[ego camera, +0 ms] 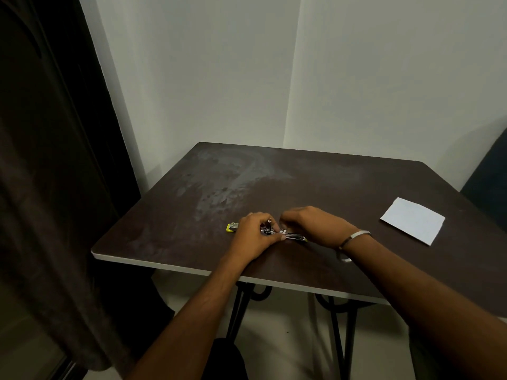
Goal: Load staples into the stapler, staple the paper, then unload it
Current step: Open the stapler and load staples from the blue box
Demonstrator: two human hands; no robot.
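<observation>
A small metal stapler [295, 236] lies on the dark brown table [315, 187] near its front edge, its top swung open. My left hand [251, 234] grips the stapler's left end, thumb pressed along its side. My right hand [307, 222] is curled over the open stapler, fingertips pinched at its middle; what they pinch is too small to tell. A yellow staple box [231, 227] lies just left of my left hand, partly hidden by it. A white folded paper [413, 220] rests flat at the table's right side, apart from both hands.
A dark curtain [55, 160] hangs at the left beside the table. White walls meet in a corner behind the table. A dark chair back [488, 185] stands at the right edge. A metal bangle [354, 237] circles my right wrist.
</observation>
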